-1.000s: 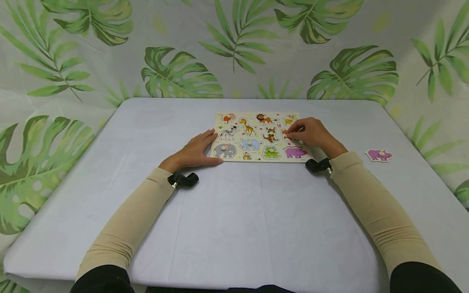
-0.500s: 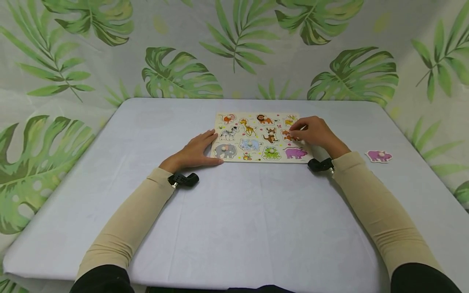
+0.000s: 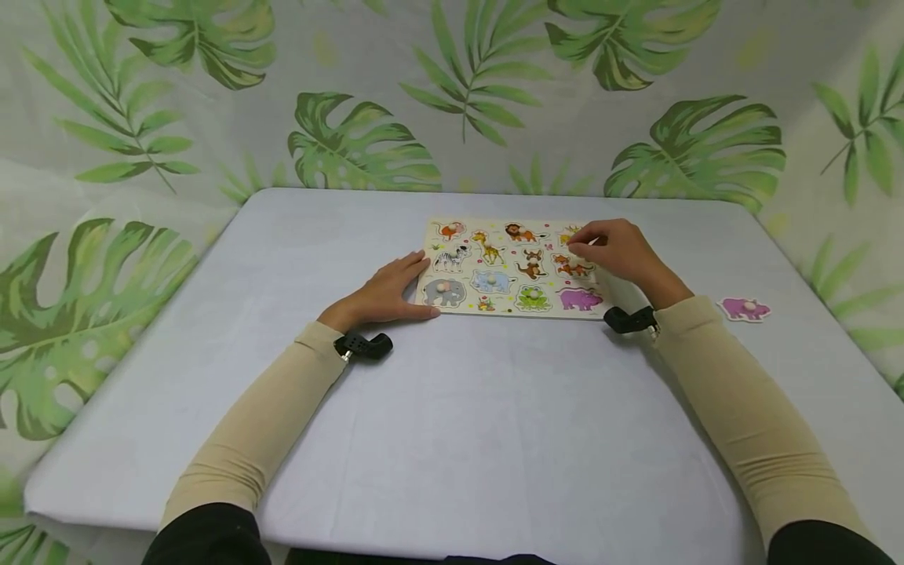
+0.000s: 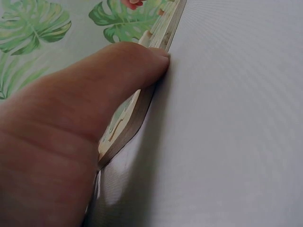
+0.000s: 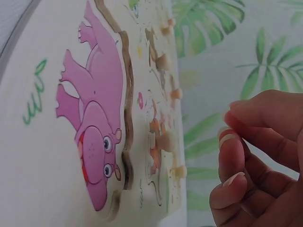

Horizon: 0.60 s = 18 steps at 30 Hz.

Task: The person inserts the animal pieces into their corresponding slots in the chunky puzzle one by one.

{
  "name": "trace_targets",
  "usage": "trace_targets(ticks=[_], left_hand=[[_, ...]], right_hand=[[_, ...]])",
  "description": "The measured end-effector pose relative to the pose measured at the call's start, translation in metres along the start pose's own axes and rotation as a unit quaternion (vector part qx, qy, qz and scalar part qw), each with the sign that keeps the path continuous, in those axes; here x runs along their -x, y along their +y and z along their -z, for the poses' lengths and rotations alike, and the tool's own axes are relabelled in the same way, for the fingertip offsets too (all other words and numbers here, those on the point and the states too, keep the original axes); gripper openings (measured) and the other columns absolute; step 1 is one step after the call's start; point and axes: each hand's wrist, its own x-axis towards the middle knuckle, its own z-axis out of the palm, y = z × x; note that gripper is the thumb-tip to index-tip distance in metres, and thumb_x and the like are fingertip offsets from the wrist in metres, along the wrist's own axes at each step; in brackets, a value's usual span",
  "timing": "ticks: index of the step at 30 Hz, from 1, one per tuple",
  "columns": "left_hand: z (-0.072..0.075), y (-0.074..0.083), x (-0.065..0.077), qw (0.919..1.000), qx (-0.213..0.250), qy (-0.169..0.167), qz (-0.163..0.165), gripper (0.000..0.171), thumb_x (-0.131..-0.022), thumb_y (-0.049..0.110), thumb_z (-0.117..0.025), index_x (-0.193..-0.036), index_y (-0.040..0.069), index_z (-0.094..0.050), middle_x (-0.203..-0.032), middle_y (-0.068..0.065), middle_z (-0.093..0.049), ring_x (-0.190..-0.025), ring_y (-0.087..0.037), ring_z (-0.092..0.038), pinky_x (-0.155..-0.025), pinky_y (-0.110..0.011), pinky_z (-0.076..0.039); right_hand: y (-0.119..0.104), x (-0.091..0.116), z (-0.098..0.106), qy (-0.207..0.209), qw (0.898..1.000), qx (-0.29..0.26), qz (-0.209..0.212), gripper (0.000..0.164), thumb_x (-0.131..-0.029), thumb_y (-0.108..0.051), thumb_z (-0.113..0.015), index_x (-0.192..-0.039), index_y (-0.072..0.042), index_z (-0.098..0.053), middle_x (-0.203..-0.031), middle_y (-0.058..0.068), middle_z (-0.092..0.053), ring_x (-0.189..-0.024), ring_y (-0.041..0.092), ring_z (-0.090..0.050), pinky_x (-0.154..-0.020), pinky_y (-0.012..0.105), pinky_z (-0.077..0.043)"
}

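A wooden peg puzzle board [image 3: 508, 314] with animal pictures lies on the table, its animal pieces bearing small knobs. My left hand [image 3: 384, 292] rests at its left end, fingers along the side and thumb [image 4: 137, 64] on the near edge. Over the right end hovers my right hand [image 3: 625, 253], thumb and fingers loosely curled with nothing between them. Just below it the orange tiger piece [image 3: 570, 267] sits in its slot. The purple hippo recess [image 5: 97, 94] holds no piece and shows its printed picture. A loose purple hippo piece [image 3: 745, 309] lies right of the board.
A white cloth covers the table [image 3: 480, 439]. Behind it hangs a leaf-patterned backdrop [image 3: 480, 94]. Dark camera mounts [image 3: 631, 320] sit at both wrists, the right one close to the board's near right corner.
My right hand has come off the tiger piece and risen slightly, leaving it in its slot. The left hand stays on the board. The head view has shifted a little.
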Motion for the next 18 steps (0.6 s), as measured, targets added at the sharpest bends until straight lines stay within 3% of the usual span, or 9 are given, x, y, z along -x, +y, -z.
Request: trace_targets(ticks=[9,18], left_hand=[[0.0,0.001,0.0,1.0,-0.005,0.002,-0.002,0.1,-0.082,0.059,-0.065,-0.156,0.012,-0.017,-0.162,-0.004,-0.007,-0.148,-0.027,-0.005,-0.117,-0.049,-0.01],[-0.001,-0.001,-0.001,1.0,-0.008,0.0,-0.005,0.099,-0.083,0.059,-0.065,-0.156,0.012,-0.017,-0.162,-0.005,-0.008,-0.147,-0.029,-0.006,-0.117,-0.049,-0.01]], right_hand=[[0.005,0.012,0.008,0.004,1.0,0.011,-0.019,0.03,-0.094,-0.03,-0.063,-0.11,-0.006,-0.071,-0.107,0.013,-0.067,-0.09,0.027,-0.061,-0.075,0.04,-0.046],[0.015,0.029,0.02,0.003,0.999,0.028,-0.033,0.034,-0.095,-0.033,-0.062,-0.113,-0.005,-0.07,-0.109,0.015,-0.066,-0.088,0.027,-0.06,-0.066,0.034,-0.045]])
